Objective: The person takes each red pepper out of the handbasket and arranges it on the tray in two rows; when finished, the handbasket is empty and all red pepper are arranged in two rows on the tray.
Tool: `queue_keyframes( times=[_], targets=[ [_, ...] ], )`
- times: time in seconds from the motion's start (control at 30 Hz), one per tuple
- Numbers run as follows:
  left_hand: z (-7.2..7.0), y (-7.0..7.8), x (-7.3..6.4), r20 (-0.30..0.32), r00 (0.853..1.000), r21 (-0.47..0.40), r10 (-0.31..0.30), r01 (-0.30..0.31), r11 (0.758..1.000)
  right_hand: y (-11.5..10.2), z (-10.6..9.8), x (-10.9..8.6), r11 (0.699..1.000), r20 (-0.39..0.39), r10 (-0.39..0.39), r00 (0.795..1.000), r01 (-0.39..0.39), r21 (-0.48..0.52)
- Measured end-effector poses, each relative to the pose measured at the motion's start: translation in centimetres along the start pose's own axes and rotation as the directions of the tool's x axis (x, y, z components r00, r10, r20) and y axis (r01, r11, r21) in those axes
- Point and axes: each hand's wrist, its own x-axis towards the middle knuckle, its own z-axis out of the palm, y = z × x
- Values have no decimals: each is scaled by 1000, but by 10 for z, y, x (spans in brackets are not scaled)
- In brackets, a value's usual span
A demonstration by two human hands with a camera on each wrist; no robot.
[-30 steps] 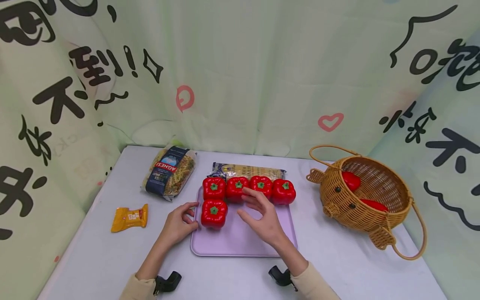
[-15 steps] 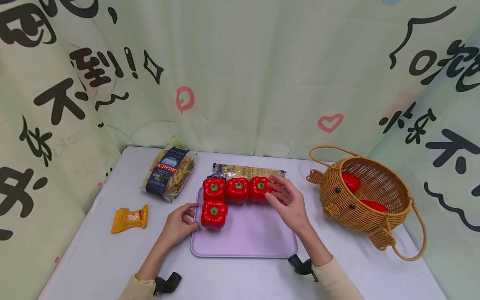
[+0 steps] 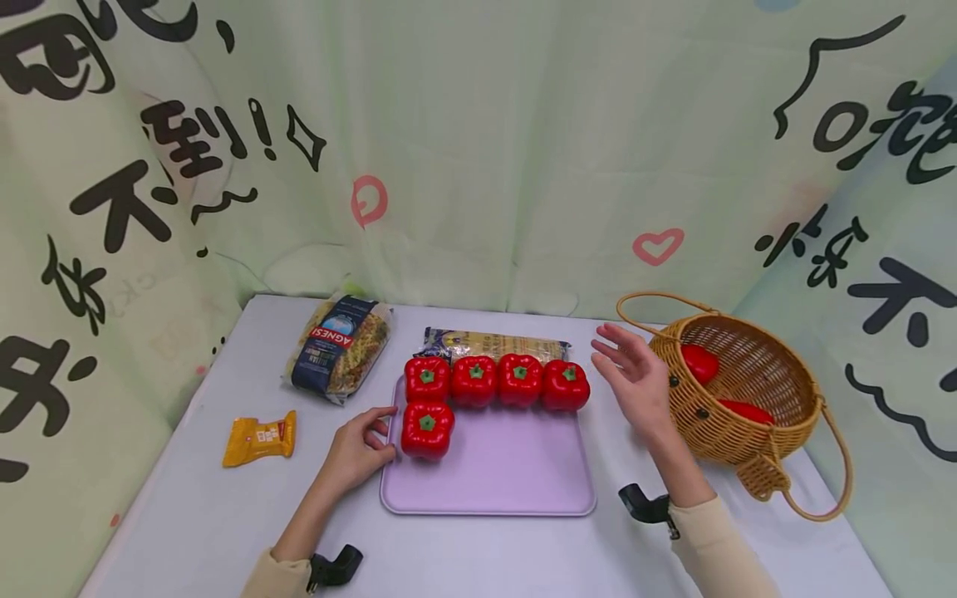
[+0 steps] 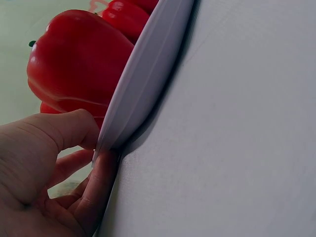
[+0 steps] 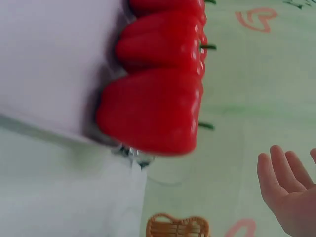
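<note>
Pale green curtain (image 3: pixel 463 191) hangs behind the white tabletop (image 3: pixel 486 556); I count 12 o'clock as away from the person. Four red peppers (image 3: pixel 516 382) make a row along the far edge of the lilac tray (image 3: pixel 497 469), from 10 to 2 o'clock, and a fifth pepper (image 3: pixel 427 432) sits near 9 o'clock. Right hand (image 3: pixel 637 378) has left the row's last pepper toward 3 o'clock and is now at the wicker basket (image 3: pixel 721 438); whether it touches, I cannot tell. Its fingers are extended and hold nothing, so in my judgement the row stands by itself. Left hand (image 3: pixel 357 448) pinches the tray's rim at 9 o'clock, as before. Green stems point upward; single peppers show no clear long axis, but their row runs from 9 to 3.
</note>
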Motion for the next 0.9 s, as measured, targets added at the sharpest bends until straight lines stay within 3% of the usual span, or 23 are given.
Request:
queue_keyframes(
  times=[0.27, 0.43, 0.67, 0.9],
  targets=[
    [-1, -2, -1, 0, 1000, -2, 1, -1, 1000, 2, -35, 14, 999, -36, 45, 998, -45, 5],
    [-1, -4, -1, -8, 1000, -3, -4, 4, 1000, 0, -63, 25, 985, 59, 110, 992, -101, -137],
    [1, -2, 0, -7, 1000, -10, -15, 15, 1000, -9, -105, 43, 931, 247, 249, 936, -162, -326],
    [2, 0, 1, -10, 1000, -7, -20, 20, 1000, -18, -144, 64, 875, 312, 395, 864, -252, -413]
  ],
)
